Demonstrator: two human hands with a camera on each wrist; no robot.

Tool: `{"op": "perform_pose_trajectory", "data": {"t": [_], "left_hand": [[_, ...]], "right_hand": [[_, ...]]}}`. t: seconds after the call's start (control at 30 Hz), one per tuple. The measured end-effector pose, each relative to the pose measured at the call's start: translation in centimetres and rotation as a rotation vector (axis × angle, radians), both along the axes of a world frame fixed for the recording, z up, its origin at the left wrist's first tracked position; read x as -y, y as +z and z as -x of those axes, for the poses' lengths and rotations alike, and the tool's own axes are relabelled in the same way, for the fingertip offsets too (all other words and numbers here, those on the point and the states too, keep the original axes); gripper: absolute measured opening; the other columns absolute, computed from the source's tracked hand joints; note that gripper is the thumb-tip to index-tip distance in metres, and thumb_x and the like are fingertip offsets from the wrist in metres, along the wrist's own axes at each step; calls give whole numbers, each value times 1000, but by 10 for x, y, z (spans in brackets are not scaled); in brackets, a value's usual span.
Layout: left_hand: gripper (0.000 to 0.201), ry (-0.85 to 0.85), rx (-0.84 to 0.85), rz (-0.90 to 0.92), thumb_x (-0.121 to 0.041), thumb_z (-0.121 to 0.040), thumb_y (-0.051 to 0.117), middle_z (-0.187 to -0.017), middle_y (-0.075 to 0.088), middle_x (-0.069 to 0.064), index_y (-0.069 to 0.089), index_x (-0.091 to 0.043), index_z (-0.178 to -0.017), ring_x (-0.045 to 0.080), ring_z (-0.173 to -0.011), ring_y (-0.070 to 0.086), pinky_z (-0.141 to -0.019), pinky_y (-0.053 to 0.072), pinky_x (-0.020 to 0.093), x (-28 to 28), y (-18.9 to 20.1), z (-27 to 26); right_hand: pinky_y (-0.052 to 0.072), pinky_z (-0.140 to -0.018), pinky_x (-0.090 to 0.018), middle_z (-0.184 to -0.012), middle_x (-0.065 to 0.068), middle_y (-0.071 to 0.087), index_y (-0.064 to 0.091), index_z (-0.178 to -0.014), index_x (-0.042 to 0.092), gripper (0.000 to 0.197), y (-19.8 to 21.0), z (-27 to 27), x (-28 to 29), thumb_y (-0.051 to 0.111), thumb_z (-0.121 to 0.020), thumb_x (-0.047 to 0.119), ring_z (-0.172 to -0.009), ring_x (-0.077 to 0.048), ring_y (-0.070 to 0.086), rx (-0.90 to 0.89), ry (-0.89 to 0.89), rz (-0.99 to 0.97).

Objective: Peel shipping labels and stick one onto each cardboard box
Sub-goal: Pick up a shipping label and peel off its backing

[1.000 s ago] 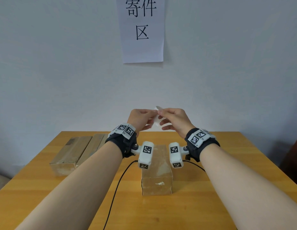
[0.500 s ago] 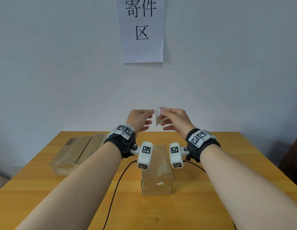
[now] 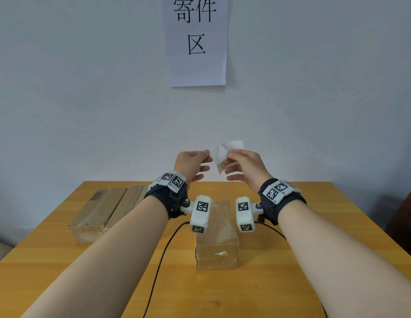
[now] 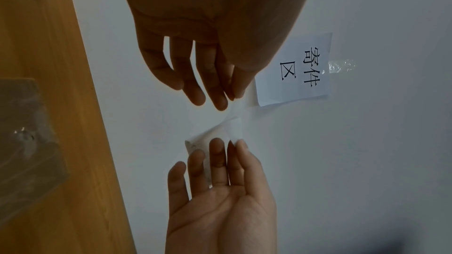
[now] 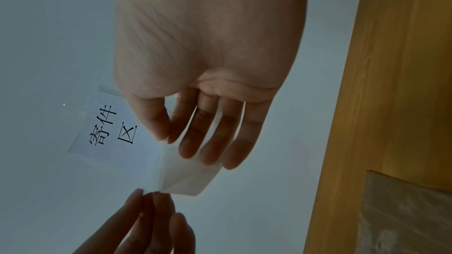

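A small white label sheet [image 3: 217,154] is held up in front of the wall, above the table's far edge. It is split into two layers that fan apart. My left hand [image 3: 206,154] pinches one layer's corner between thumb and forefinger. My right hand [image 3: 229,155] pinches the other layer, its remaining fingers spread behind the sheet. In the left wrist view the sheet [image 4: 227,132] lies against the right hand's fingers [image 4: 216,154]. The right wrist view shows the sheet [image 5: 188,179] stretched between both pinches. A brown cardboard box [image 3: 216,237] stands on the table below my wrists.
Two more flat cardboard boxes [image 3: 96,214] lie side by side at the left of the wooden table [image 3: 291,283]. A black cable [image 3: 163,253] runs across the table toward me. A paper sign [image 3: 196,40] hangs on the white wall behind.
The hands have drawn slightly apart and risen a little. The sheet's two layers, folded together a second ago, have opened out between them.
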State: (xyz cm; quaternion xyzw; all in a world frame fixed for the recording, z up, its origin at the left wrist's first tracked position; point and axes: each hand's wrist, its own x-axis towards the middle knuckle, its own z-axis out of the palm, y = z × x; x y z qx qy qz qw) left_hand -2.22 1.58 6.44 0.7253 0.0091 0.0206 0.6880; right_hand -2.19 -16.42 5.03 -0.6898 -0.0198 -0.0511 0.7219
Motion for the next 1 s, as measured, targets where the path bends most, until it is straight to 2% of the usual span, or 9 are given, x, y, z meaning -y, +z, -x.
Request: {"op": "perform_pose_trajectory", "data": {"t": [0.17,0.27,0.37,0.53,0.73,0.87,1.0], "left_hand": [[21,13,1,9,-32,-102,59,-102,78,-6,75,-18,-99,13,-87,73,-74,57,31,0,1,2],[20,23,-1,25,-31,-103,58,-98,78,-5,72,-19,-95,15,-87,73,-81,60,36,0,0,2],[19,25,-4,42,-30,-103,58,-94,77,-5,71,-19,-95,16,-86,74,-84,61,38,0,1,2],[20,27,-9,57,-29,-104,57,-98,78,-2,70,-14,-107,17,-85,76,-81,62,39,0,2,3],[22,21,-23,92,-25,-106,54,-99,79,1,67,-10,-116,20,-85,79,-74,64,36,-2,5,7],[19,23,-26,110,-25,-107,52,-100,78,0,67,-12,-109,21,-85,79,-75,64,36,-4,7,9],[19,37,-38,118,-24,-107,51,-103,78,1,67,-16,-100,20,-83,79,-74,64,35,-5,7,11]], "right_hand": [[61,-66,-44,-87,-13,71,71,-97,6,13,0,1,3,63,-99,16,-72,-28,66,-8,-9,-49],[62,-68,-45,-89,-14,70,70,-98,5,14,1,2,4,62,-99,16,-72,-30,66,-11,-16,-58],[62,-69,-45,-91,-16,71,70,-99,5,14,3,2,5,62,-99,16,-72,-30,67,-14,-23,-59],[62,-66,-43,-93,-18,71,69,-103,2,16,3,4,6,62,-99,16,-72,-31,69,-22,-28,-78],[63,-67,-44,-97,-16,76,68,-112,2,21,3,6,7,59,-101,17,-82,-37,75,-46,-30,-129],[62,-61,-41,-98,-15,77,68,-114,2,22,2,6,7,59,-101,18,-74,-36,72,-58,-52,-133],[62,-61,-40,-102,-16,77,68,-111,2,20,2,6,9,61,-100,18,-70,-34,71,-73,-83,-146]]}}
